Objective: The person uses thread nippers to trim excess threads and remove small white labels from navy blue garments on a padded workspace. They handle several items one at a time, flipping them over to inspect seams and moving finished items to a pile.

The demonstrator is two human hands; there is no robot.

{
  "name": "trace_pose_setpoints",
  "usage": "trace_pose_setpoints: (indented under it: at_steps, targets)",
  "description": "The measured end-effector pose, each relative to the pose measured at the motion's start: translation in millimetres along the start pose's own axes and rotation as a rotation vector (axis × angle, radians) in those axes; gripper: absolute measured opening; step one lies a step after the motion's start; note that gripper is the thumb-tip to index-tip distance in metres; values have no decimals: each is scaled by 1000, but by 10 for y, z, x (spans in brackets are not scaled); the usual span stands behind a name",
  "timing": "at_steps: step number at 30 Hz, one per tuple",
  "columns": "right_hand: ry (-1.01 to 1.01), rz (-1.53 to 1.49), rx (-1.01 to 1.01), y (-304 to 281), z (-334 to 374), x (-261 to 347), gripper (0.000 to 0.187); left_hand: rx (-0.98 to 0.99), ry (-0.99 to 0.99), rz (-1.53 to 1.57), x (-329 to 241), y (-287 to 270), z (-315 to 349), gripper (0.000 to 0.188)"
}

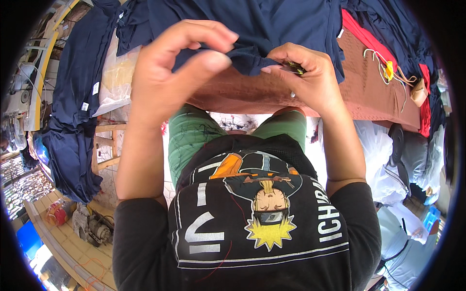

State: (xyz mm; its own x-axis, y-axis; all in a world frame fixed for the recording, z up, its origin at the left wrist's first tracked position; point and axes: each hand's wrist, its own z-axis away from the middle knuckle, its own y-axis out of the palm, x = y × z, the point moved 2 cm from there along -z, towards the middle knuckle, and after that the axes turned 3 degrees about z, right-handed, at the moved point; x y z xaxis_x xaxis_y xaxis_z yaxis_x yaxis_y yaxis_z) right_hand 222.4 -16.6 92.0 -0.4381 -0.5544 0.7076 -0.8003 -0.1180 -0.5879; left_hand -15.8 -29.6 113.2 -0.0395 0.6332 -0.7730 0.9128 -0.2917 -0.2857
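Note:
A navy blue garment (238,24) lies over the table in front of me, with its ribbed edge (250,60) raised between my hands. My left hand (170,68) is open beside that edge, thumb and forefinger curved with a gap between them. In my right hand (310,72) are small thread snips (293,68) with yellow and black on them, partly hidden by the fingers. The right thumb and fingertips touch the end of the ribbed edge; whether they pinch the cloth too is hard to see.
Brown cloth (369,92) covers the table. A yellow tape measure (389,71) and cords lie at right by red fabric (364,34). More navy garments (77,72) hang at left beside clear plastic (116,72). A motor-like machine (92,228) rests on a wooden surface at lower left.

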Motion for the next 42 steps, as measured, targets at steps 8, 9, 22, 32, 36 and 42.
trace_pose_setpoints:
  at_steps: [8, 9, 22, 32, 36, 42]
  targets:
    - [-186, 261, 1, -21, 21, 129, 27, -22, -288, -372, 41, 380, 8, 32]
    - [-204, 296, 3, -23, 21, 146, 27, -9, -291, -383, 28, 378, 5, 31]
    - [-481, 310, -346, 21, 63, 62, 41, 419, 163, 667, 47, 146, 38, 37]
    - [-550, 282, -431, -30, 78, 72, 43, -166, -392, 179, 199, 319, -24, 35]
    - [-333, 222, -488, -8, 105, -72, 36, -335, -413, 259, 272, 270, 50, 32]
    - [178, -425, -311, 103, -2, -162, 20, -238, -438, 264, 159, 379, 30, 27]
